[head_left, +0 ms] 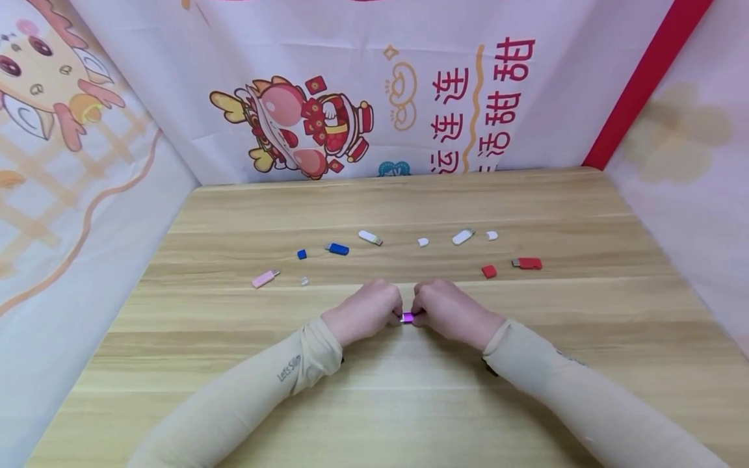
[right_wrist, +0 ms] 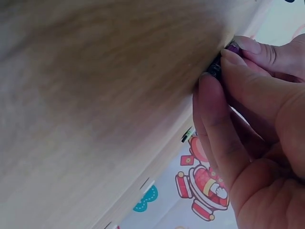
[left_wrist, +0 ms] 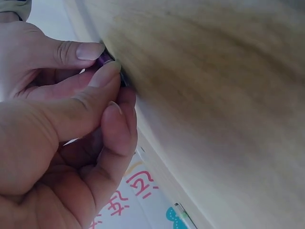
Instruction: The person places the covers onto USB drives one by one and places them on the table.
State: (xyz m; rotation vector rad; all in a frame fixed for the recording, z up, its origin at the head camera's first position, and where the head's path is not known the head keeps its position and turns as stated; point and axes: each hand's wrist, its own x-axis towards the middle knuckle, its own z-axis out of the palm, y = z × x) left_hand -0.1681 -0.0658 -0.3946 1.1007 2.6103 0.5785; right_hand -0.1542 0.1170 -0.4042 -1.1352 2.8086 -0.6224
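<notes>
Both hands meet over the middle of the table (head_left: 409, 416), on a small purple USB stick (head_left: 407, 318) held close over the wood. My left hand (head_left: 365, 313) pinches its left end between thumb and fingers. On the other side, my right hand (head_left: 453, 313) pinches the right end the same way, its thumb and index finger around a dark part (right_wrist: 215, 69). Only a short shiny purple stretch shows between the hands in the head view. Fingers hide both ends of the stick.
Beyond the hands lie uncapped USB sticks: pink (head_left: 264, 279), blue (head_left: 338, 249), white (head_left: 370, 238), another white (head_left: 463, 236) and red (head_left: 529, 263). Loose caps lie near them, including a blue cap (head_left: 302, 254) and a red cap (head_left: 489, 271). Printed cloth (head_left: 351, 39) hangs behind the table.
</notes>
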